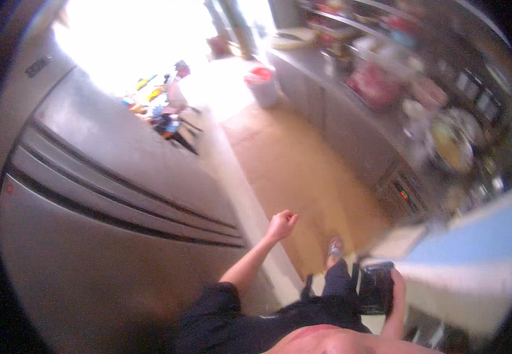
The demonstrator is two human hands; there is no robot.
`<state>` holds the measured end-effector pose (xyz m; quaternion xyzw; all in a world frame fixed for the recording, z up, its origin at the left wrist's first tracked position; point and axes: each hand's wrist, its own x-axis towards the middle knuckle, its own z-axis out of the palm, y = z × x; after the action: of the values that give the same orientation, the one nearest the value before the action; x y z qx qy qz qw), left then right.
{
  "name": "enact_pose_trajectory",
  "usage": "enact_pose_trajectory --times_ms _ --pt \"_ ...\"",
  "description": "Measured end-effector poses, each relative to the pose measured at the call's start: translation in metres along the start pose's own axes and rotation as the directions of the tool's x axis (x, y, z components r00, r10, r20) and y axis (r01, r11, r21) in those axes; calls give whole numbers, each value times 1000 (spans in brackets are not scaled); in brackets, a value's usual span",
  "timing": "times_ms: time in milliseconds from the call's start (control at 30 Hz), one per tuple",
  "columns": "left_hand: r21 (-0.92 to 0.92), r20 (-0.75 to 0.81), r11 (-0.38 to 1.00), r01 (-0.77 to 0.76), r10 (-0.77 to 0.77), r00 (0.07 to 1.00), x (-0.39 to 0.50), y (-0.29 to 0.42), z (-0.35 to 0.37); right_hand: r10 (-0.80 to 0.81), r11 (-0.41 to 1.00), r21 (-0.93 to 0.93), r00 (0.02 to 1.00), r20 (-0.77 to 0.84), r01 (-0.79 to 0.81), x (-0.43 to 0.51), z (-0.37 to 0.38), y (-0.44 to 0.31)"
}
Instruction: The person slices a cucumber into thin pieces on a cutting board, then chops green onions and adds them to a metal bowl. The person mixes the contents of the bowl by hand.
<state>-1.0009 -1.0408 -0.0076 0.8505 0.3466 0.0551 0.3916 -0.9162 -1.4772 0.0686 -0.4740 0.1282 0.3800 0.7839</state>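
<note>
My left hand (282,225) hangs in front of me over the floor, fingers curled, with nothing seen in it. It is nearest to a large grey refrigerator (105,190) with long horizontal door gaps. Low on my right side, my right hand (398,284) grips the edge of a glossy black box-like object (374,290), whose exact kind is too blurred to settle. Part of that hand is hidden by the object. One foot in a slipper (335,248) is forward on the brown floor (291,172).
Along the right runs a counter (302,68) with a pink bag (373,84) and a round pan (450,144) of yellowish contents. A bucket with a red rim (262,90) stands ahead. A pale floor strip (249,199) borders the refrigerator. A blue-and-white surface (477,234) lies right.
</note>
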Motion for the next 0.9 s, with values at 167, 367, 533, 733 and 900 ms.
enact_pose_trajectory --times_ms 167,367,533,733,900 --pt "-261 -63 931 256 -282 957 88 -14 -111 -144 833 -549 984 -101 65 237 23 -29" --pt "-354 -605 928 -115 -133 785 149 120 -335 -28 833 -534 974 224 147 429 238 -172" --pt "-510 -700 572 -642 158 696 231 102 -369 -67 707 -633 920 385 317 504 363 -256" --pt "-735 -277 615 -284 110 955 586 9 -250 -151 755 -647 988 -15 106 586 372 -238" --pt "-102 298 931 -351 365 882 792 109 -108 -278 676 -734 944 -177 61 599 394 -251"
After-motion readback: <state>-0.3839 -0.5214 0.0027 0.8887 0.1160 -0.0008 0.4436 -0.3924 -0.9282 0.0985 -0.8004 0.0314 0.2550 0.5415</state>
